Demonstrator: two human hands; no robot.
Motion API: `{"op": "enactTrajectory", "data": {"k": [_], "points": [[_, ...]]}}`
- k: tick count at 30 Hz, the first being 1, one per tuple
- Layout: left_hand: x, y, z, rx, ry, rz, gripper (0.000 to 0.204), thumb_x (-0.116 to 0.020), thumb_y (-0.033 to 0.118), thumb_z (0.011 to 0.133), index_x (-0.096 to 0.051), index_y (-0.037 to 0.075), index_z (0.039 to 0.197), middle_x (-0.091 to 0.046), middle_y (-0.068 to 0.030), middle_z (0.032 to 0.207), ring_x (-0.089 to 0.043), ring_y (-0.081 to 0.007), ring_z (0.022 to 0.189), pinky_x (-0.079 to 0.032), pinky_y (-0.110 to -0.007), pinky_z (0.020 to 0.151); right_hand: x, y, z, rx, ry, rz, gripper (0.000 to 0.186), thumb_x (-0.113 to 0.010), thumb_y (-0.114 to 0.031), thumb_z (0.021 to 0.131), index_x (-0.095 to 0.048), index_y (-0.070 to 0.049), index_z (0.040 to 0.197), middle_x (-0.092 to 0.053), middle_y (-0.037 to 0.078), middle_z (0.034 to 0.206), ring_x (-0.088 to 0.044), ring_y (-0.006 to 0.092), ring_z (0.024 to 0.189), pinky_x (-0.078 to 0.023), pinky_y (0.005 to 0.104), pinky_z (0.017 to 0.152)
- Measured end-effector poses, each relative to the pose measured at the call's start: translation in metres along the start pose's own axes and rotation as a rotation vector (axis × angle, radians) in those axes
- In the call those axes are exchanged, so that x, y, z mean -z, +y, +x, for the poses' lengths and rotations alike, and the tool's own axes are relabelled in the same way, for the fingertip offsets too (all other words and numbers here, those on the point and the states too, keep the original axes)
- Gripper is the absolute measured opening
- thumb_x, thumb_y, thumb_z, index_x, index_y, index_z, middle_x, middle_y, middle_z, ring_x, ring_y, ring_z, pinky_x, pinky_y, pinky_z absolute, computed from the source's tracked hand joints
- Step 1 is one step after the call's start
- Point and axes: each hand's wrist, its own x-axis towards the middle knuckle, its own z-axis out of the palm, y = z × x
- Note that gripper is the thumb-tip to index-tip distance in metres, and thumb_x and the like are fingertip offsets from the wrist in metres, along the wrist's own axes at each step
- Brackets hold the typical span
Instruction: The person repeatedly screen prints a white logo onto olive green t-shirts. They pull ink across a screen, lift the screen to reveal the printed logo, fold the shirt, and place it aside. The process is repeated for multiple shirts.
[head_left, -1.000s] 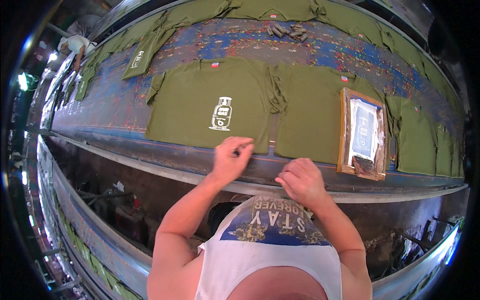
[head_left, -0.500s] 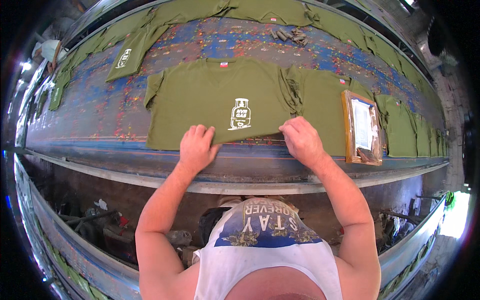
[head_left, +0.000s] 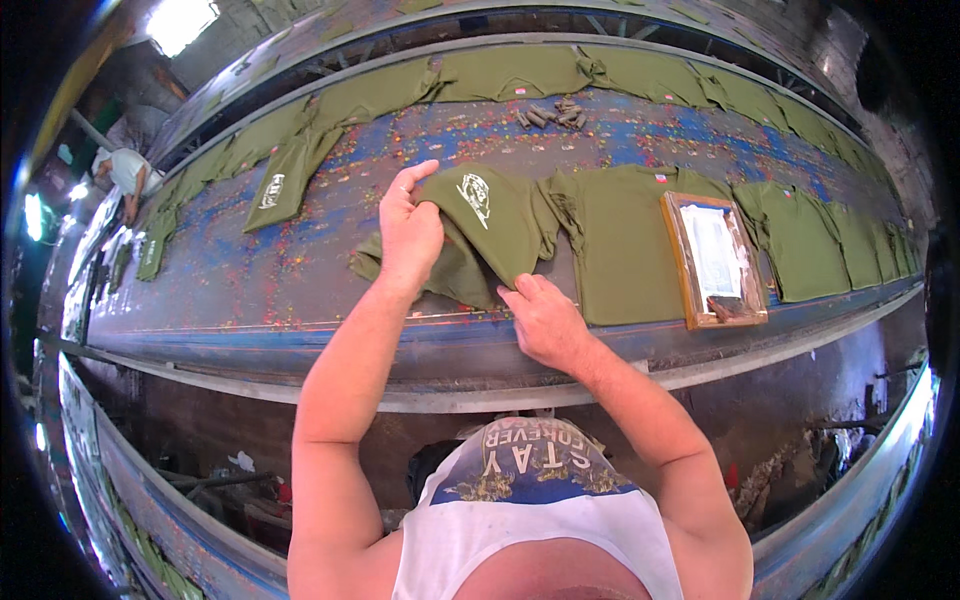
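Observation:
A printed olive-green T-shirt (head_left: 492,230) is lifted and partly folded in front of me. My left hand (head_left: 414,230) grips its upper left part, one finger sticking up. Lower and to the right, my right hand (head_left: 543,316) pinches the shirt's hem. The white print faces up, distorted by the fold. Just right of it lies a plain olive T-shirt (head_left: 622,260), with a wooden screen frame (head_left: 715,265) on its right side. A dark object sits at the frame's near end, too small to make out.
More olive shirts (head_left: 820,240) lie along both sides of the long, paint-speckled table (head_left: 230,285). Several grey rolled pieces (head_left: 552,115) sit toward the back. A folded printed shirt (head_left: 295,180) lies back left. Another person (head_left: 130,175) bends over the table's far left. A metal rail (head_left: 450,398) edges my side.
The printed shirt lay flat; now it is lifted and folded over. My left hand has moved up with it, and my right hand has shifted left, holding the hem.

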Motion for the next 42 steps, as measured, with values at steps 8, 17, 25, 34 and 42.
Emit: {"op": "enactTrajectory", "data": {"k": [8,17,25,34,42], "points": [[-0.009,0.027,0.017,0.014,0.160,-0.203,0.041,-0.051,-0.001,0.114,-0.062,0.003,0.153,-0.079,-0.0129,0.119,-0.083,-0.0252,0.092,-0.072,-0.042,0.071,-0.019,0.002,0.045,-0.047,0.295,-0.114,0.029,-0.093,-0.023,0.084,-0.070,-0.008,0.094,-0.062,0.012,0.101,-0.067,0.0358,0.098,-0.057,0.0500,0.086],[0.130,0.094,0.062,-0.253,0.256,0.118,0.021,-0.067,0.003,0.099,-0.085,-0.001,0.112,-0.076,-0.0051,0.085,-0.071,-0.0127,0.073,-0.060,-0.033,0.062,0.056,-0.007,0.145,0.293,0.459,0.062,0.020,-0.093,-0.003,0.085,-0.078,-0.004,0.097,-0.075,0.016,0.100,-0.074,0.0358,0.094,-0.063,0.0462,0.080],[0.272,0.171,0.127,-0.263,-0.113,0.590,0.020,-0.063,0.005,0.090,-0.081,-0.001,0.094,-0.071,-0.0052,0.073,-0.064,-0.0127,0.068,-0.051,-0.034,0.064,0.100,-0.051,0.279,0.348,0.481,0.035,0.032,-0.101,-0.003,0.081,-0.070,-0.001,0.091,-0.070,0.012,0.088,-0.071,0.0243,0.086,-0.057,0.0354,0.077],[0.378,0.099,0.269,-0.238,-0.145,0.742,0.023,-0.062,0.000,0.097,-0.081,0.001,0.111,-0.071,-0.0035,0.078,-0.065,-0.0123,0.063,-0.053,-0.033,0.061,-0.032,-0.040,0.429,0.209,0.250,-0.016,0.026,-0.093,0.000,0.084,-0.073,-0.002,0.100,-0.074,0.011,0.100,-0.075,0.0306,0.093,-0.060,0.0382,0.083],[0.453,-0.003,0.349,-0.535,0.291,0.658,0.035,-0.072,0.002,0.096,-0.086,0.007,0.128,-0.066,-0.0012,0.077,-0.059,-0.0113,0.070,-0.051,-0.033,0.067,-0.160,-0.034,0.514,0.166,0.490,-0.291,0.020,-0.088,-0.007,0.088,-0.079,-0.013,0.104,-0.077,0.008,0.109,-0.080,0.0323,0.099,-0.066,0.0452,0.080]]}}
